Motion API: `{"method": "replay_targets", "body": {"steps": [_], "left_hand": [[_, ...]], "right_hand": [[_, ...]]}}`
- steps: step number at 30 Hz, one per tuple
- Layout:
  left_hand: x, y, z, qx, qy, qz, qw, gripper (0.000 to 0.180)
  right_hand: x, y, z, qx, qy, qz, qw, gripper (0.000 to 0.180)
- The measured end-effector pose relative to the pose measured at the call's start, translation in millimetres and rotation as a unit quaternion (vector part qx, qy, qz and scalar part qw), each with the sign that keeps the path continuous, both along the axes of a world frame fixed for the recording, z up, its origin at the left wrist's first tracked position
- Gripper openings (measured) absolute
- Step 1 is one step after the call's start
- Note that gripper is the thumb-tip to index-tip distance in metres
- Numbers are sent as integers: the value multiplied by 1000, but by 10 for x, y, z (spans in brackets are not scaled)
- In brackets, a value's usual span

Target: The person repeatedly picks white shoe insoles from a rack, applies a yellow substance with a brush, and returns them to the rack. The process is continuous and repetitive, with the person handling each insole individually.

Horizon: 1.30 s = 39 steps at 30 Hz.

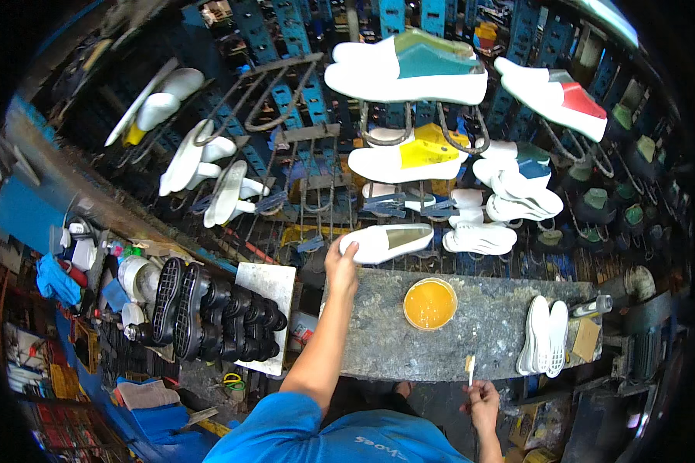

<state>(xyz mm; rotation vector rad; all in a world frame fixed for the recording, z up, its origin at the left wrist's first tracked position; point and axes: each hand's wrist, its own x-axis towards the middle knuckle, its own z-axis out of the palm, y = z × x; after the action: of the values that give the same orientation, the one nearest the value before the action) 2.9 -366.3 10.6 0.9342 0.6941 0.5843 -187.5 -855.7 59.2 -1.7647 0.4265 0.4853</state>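
My left hand (340,268) reaches out past the bench's far edge and grips a white slip-on shoe (372,244) by one end. An olive-coloured form shows in the shoe's opening. Down at the near edge, my right hand (483,403) is closed round a small brush (471,370) with a pale handle and yellowish bristles pointing up. Between the hands, a round tub (430,303) of orange-yellow paste stands on the grey workbench (378,332). A pair of white shoe soles (543,336) lies toward the bench's right end.
Beyond the bench rises a metal rack (305,135) with white shoes on coloured forms, such as a yellow one (428,154) and a teal one (432,65). Several black soles (197,309) crowd a white board (274,274) on the left. A bottle (594,306) lies at right.
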Motion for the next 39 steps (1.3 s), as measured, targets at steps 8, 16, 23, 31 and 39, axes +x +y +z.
{"method": "replay_targets", "body": {"steps": [8, 16, 23, 31, 39], "left_hand": [[-1408, -312, 1298, 15, -143, 72, 987, 36], [-1867, -1151, 2154, 103, -356, -32, 928, 78], [-2263, -979, 1307, -24, -122, -237, 964, 104], [-2641, -481, 235, 129, 18, -218, 967, 85], [-3105, -489, -64, 302, 25, -259, 917, 113]], "right_hand": [[725, 1270, 285, 290, 53, -2, 956, 24], [667, 1755, 789, 517, 167, 31, 839, 18], [826, 1671, 857, 228, -156, 205, 939, 20], [1844, 1630, 409, -443, -256, 502, 698, 29], [1980, 1623, 624, -490, -228, 498, 679, 25]]}}
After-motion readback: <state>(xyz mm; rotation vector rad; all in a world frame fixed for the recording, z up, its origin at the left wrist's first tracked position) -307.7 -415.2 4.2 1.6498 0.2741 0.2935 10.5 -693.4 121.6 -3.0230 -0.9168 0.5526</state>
